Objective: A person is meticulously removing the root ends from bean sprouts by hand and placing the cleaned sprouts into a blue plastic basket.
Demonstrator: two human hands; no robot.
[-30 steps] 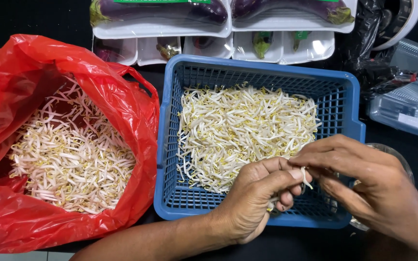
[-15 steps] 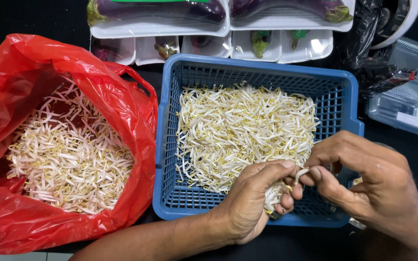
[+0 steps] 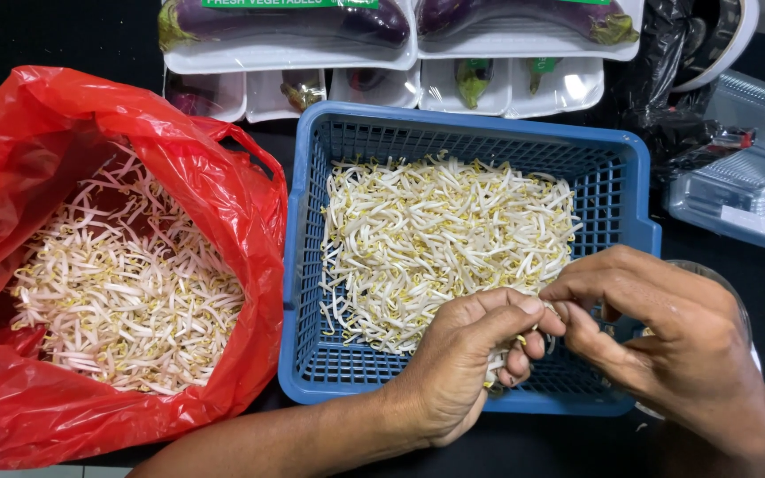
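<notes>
Left hand (image 3: pixel 462 372): nearest to me, over the near edge of the basket; fingers curled shut round a small clutch of bean sprouts (image 3: pixel 499 361), pale stems showing under the knuckles.
Right hand (image 3: pixel 666 341): just right of the left one, thumb and forefinger pinched together on one sprout at the point where the two grips meet; what exactly sits between the tips is too small to tell.
Key relation: the pinched sprout lies between my hands, its stem running roughly left to right from the left fist toward the right fingertips; both hands touch it, the right holding only its end.
Blue basket (image 3: pixel 298 292): slotted plastic, directly beyond my hands, on the dark bench (image 3: pixel 754 283); loose sprout heap (image 3: pixel 436 239) covers its middle and far part, near right corner mostly bare.
Red bag (image 3: pixel 64 133): left of the basket and touching it, mouth open, more sprouts inside.
Clear boxes (image 3: pixel 741 177): far right, lidded plastic.
Aubergine trays (image 3: pixel 285 35): farthest, white, film-wrapped, along the far edge.
</notes>
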